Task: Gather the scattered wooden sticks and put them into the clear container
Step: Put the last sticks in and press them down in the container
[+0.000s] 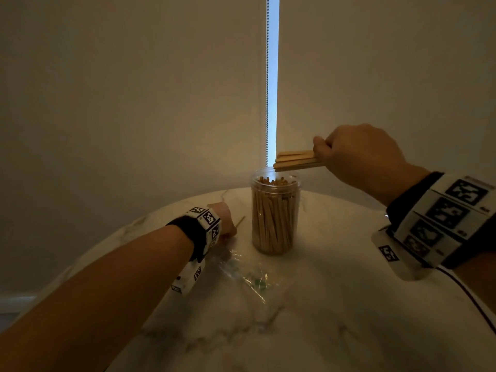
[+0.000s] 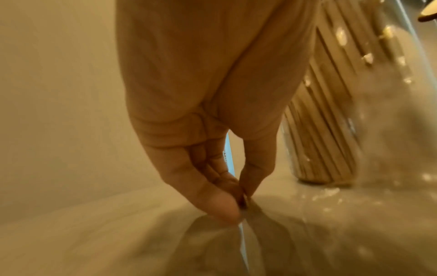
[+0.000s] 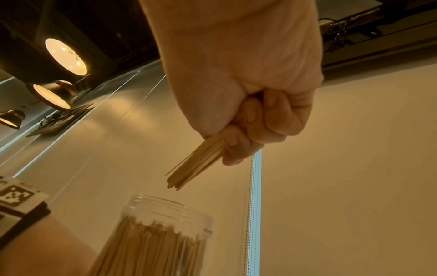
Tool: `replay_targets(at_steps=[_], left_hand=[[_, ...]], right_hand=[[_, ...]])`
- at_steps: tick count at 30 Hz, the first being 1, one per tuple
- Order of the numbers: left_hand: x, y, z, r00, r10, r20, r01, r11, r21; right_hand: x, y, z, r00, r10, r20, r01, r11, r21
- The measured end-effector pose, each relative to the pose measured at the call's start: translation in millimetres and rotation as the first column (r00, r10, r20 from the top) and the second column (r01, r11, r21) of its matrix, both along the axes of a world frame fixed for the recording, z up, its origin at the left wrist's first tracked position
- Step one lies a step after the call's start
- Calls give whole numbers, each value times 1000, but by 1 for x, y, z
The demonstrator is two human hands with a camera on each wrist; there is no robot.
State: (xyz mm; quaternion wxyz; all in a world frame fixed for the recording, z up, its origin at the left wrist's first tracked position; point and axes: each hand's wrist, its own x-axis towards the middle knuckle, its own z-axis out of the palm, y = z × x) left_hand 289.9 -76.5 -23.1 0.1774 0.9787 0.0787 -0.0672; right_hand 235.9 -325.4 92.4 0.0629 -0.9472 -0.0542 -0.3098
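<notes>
A round marble table [image 1: 335,304] is being lit dimly before a pale blind. At left, a single stick [image 1: 240,221] is being pinched at the tabletop by the left hand [image 1: 224,221], crumpled clear wrap [image 1: 243,275] lying near. The clear container [image 1: 275,213] is standing upright, packed with vertical sticks. Above its mouth, a bundle of sticks [image 1: 296,160] is being gripped nearly level, pointing left, by the curled fingers of the right hand [image 1: 359,154]

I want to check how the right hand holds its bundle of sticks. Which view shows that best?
The right wrist view: the right hand curls its fingers round the bundle of sticks close up. The head view shows the bundle above the clear container from farther off. The left wrist view does not show it clearly.
</notes>
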Motion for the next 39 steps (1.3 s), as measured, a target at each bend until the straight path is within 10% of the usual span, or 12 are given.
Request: replay_targets(at_steps=[5, 10, 14, 17, 25, 32, 39], left_hand=[[-1, 13, 33, 925, 205, 320, 31, 800, -600], [-35, 3, 122, 762, -43, 647, 362, 856, -370], [-42, -18, 160, 757, -454, 470, 437, 887, 151], [-38, -35, 152, 768, -562, 306, 501, 826, 259], [-30, -28, 113, 829, -374, 417, 444, 892, -83], [-30, -35, 67, 916, -344, 204, 388, 889, -242], [-30, -36, 53, 924, -292, 248, 376, 815, -441]], right_hand=[[0, -4, 0, 998, -59, 38, 61, 996, -58], [5, -9, 6, 994, -109, 15, 110, 992, -67], [5, -11, 9, 993, -114, 13, 115, 990, -86], [2, -5, 12, 995, -96, 1, 95, 986, -135], [0, 13, 26, 999, -10, -37, -5, 924, -383], [8, 53, 45, 996, 25, -83, -73, 763, -642], [25, 69, 57, 982, 12, -190, -130, 772, -622]])
